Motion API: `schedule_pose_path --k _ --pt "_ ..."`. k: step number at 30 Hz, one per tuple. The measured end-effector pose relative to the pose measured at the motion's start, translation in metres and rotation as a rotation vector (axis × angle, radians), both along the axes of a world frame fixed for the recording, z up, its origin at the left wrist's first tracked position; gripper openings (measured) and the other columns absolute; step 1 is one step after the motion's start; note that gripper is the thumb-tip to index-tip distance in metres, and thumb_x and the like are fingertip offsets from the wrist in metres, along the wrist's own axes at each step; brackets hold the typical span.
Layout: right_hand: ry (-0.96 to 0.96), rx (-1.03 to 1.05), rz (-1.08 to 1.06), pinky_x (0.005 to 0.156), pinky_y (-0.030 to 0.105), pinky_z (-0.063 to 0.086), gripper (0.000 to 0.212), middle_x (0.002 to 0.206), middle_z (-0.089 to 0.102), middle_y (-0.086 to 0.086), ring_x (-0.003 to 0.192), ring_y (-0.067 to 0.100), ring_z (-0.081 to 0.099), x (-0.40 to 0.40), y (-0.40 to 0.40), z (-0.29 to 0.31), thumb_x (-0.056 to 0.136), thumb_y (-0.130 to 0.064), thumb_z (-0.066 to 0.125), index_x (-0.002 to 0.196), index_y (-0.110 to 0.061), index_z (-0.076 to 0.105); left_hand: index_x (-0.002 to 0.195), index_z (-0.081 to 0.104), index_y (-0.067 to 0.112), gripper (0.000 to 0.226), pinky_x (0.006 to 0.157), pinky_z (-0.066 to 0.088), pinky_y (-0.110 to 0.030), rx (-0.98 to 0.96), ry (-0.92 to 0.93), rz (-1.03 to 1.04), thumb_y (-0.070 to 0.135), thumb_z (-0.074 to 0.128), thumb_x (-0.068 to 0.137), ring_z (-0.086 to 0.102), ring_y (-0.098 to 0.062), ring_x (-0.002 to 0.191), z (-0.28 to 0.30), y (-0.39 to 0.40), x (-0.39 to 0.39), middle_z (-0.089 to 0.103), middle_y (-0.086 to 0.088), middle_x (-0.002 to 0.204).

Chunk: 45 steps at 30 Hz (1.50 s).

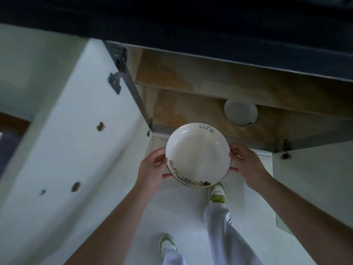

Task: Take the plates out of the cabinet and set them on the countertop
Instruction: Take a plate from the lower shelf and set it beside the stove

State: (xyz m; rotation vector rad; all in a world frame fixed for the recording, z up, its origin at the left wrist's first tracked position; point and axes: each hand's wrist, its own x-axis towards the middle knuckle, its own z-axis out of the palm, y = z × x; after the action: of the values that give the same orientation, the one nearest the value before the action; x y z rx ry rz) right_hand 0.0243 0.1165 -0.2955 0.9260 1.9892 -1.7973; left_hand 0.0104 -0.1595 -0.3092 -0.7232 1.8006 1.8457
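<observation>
Centre of frame: I hold 1 white plate [197, 154] level between both hands, out in front of the open cabinet [191, 106]. My left hand [151, 169] grips its left rim, thumb curled over the top; the fingers beneath are hidden. My right hand [246, 163] grips the right rim likewise. The rim bears the word "life" at the top and a blurred drawn band at the lower left. Upper right of centre, a 2nd plate [241, 112] sits on the shelf, partly cut off by the shelf edge. The door [76, 131] fills the left; the dark countertop [172, 20] crosses the top. My shoes [217, 192] show below.
</observation>
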Motion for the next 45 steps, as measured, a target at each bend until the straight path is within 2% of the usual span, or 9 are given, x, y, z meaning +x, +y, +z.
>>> schedule_pose_path --k 3,11,17,24,31,36,40,42,45 --pt "0.02 -0.017 0.016 0.06 0.026 0.058 0.035 0.106 0.069 -0.003 0.087 0.006 0.068 0.026 -0.012 0.051 0.096 -0.003 0.054 0.102 -0.035 0.066 0.117 0.07 0.025 0.032 0.064 0.062 -0.037 -0.003 0.056 -0.025 0.004 0.057 0.096 0.071 -0.008 0.095 0.047 -0.013 0.024 0.073 0.003 0.112" --pt "0.066 -0.053 -0.009 0.054 0.022 0.055 0.032 0.097 0.068 -0.003 0.075 0.0 0.069 0.082 -0.046 0.2 0.096 0.002 0.051 0.103 -0.025 0.067 0.104 0.073 0.04 0.039 0.065 0.062 -0.041 0.01 0.132 -0.053 0.005 0.057 0.097 0.072 -0.013 0.096 0.197 -0.046 0.084 0.075 0.009 0.105" --pt "0.136 -0.02 -0.012 0.054 0.025 0.058 0.03 0.108 0.066 0.004 0.088 0.013 0.065 0.125 -0.063 0.31 0.096 0.001 0.05 0.107 -0.025 0.062 0.102 0.074 0.043 0.044 0.066 0.061 -0.033 0.032 0.249 -0.065 0.003 0.057 0.096 0.073 -0.012 0.093 0.302 -0.066 0.127 0.076 0.009 0.105" --pt "0.214 0.022 -0.078 0.057 0.024 0.057 0.025 0.101 0.074 -0.007 0.084 0.006 0.07 0.179 -0.052 0.411 0.095 -0.009 0.058 0.113 -0.023 0.067 0.109 0.073 0.039 0.04 0.07 0.061 -0.034 0.062 0.307 -0.074 0.005 0.056 0.097 0.072 -0.014 0.093 0.394 -0.059 0.168 0.075 0.002 0.106" --pt "0.253 0.019 -0.123 0.058 0.022 0.057 0.029 0.098 0.073 -0.003 0.078 0.005 0.071 0.23 -0.009 0.475 0.096 -0.006 0.055 0.119 -0.02 0.065 0.114 0.073 0.031 0.034 0.069 0.061 -0.034 0.05 0.368 -0.144 0.006 0.06 0.096 0.073 -0.018 0.096 0.466 -0.016 0.192 0.076 -0.001 0.107" --pt "0.353 -0.012 -0.11 0.062 0.024 0.058 0.032 0.093 0.076 -0.009 0.082 0.007 0.072 0.271 0.044 0.499 0.096 -0.005 0.054 0.117 -0.026 0.066 0.095 0.077 0.041 0.041 0.061 0.06 -0.028 0.058 0.436 -0.199 0.004 0.06 0.095 0.075 -0.015 0.084 0.513 0.041 0.209 0.077 0.003 0.099" --pt "0.422 -0.069 -0.147 0.07 0.028 0.059 0.036 0.099 0.075 -0.008 0.088 0.012 0.072 0.314 0.091 0.51 0.095 -0.002 0.052 0.114 -0.029 0.067 0.117 0.071 0.022 0.033 0.056 0.058 -0.024 0.067 0.434 -0.252 0.002 0.059 0.095 0.074 -0.014 0.07 0.54 0.099 0.227 0.078 0.001 0.092" --pt "0.438 -0.095 -0.177 0.071 0.028 0.059 0.037 0.105 0.074 -0.005 0.091 0.013 0.071 0.336 0.12 0.513 0.096 0.001 0.05 0.118 -0.025 0.065 0.118 0.07 0.022 0.033 0.054 0.057 -0.025 0.06 0.431 -0.269 0.001 0.059 0.095 0.071 -0.012 0.064 0.547 0.132 0.24 0.078 0.003 0.09" --pt "0.467 -0.11 -0.222 0.073 0.027 0.059 0.039 0.109 0.073 -0.006 0.096 0.012 0.069 0.367 0.162 0.518 0.096 0.003 0.048 0.116 -0.022 0.068 0.112 0.071 0.024 0.032 0.06 0.062 -0.034 0.082 0.395 -0.294 0.0 0.058 0.094 0.073 -0.02 0.073 0.549 0.18 0.258 0.077 -0.003 0.103"
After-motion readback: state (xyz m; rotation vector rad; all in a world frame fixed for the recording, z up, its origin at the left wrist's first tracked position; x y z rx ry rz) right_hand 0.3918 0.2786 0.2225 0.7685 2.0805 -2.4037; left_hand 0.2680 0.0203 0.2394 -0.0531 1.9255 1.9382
